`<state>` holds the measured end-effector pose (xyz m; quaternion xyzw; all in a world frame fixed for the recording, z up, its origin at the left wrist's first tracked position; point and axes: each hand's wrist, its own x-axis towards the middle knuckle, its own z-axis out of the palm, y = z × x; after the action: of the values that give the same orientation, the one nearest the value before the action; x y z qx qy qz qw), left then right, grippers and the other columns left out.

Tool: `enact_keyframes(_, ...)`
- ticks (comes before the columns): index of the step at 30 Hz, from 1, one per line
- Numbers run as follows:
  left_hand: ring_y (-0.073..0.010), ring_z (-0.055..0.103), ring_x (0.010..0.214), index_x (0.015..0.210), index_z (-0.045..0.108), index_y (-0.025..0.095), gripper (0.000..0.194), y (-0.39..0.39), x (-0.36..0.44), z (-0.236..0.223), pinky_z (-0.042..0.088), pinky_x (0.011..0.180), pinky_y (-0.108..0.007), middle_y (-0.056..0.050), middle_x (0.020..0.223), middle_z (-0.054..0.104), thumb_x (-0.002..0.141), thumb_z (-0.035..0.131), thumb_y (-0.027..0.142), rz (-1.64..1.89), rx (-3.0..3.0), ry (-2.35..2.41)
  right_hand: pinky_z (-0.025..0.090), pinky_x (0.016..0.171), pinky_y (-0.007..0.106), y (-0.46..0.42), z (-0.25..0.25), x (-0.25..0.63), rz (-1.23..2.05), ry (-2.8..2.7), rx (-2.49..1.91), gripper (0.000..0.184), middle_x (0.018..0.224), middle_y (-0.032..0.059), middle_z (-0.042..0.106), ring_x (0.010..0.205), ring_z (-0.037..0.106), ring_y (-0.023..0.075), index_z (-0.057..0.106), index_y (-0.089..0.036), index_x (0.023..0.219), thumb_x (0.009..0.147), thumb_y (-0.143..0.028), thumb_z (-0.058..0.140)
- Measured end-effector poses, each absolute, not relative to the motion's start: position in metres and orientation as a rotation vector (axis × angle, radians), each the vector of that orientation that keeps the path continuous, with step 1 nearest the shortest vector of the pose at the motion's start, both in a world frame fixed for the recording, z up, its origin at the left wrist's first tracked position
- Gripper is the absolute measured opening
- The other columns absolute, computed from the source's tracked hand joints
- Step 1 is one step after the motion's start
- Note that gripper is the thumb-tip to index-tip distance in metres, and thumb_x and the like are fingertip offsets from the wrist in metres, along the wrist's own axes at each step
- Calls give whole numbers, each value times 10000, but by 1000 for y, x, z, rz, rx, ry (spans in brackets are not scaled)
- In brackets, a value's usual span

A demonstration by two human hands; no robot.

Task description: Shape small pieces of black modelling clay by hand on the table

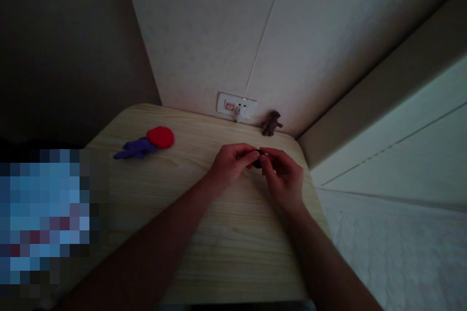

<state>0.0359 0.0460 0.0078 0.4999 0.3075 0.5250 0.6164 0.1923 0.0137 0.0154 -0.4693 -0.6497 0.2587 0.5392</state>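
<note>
Both my hands meet over the far right part of a light wooden table (204, 233). My left hand (231, 164) and my right hand (282, 175) pinch a small dark object (257, 161) between their fingertips; most of it is hidden and the light is too dim to name it. A red round clay-like piece (160, 136) and a purple shape with finger-like ends (134, 148) lie together on the table at the left, well apart from my hands.
A small brown figure (272, 123) stands at the table's back edge by the wall. A white wall socket plate (236, 105) sits just above the table. A pale bed surface (394, 243) lies at right. A blurred-out area covers the lower left.
</note>
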Motion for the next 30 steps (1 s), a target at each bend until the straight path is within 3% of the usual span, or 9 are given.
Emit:
enact_keyframes(17, -144, 612, 675, 830, 787, 142, 256, 47, 35, 9, 463, 652, -272, -49, 746, 731, 765, 807, 388, 1248, 1166, 707, 580, 603, 286, 15, 17, 192, 664, -1520, -1132, 222, 895, 65, 778, 706, 704, 160, 769, -213, 1052, 895, -365, 728)
enact_keyframes(30, -138, 612, 679, 851, 785, 139, 280, 46, 36, 10, 464, 657, -269, -47, 758, 734, 749, 827, 396, 1274, 1149, 702, 537, 528, 263, 14, 23, 188, 758, -1437, -1128, 266, 839, 53, 773, 595, 642, 130, 777, -199, 1029, 859, -403, 762)
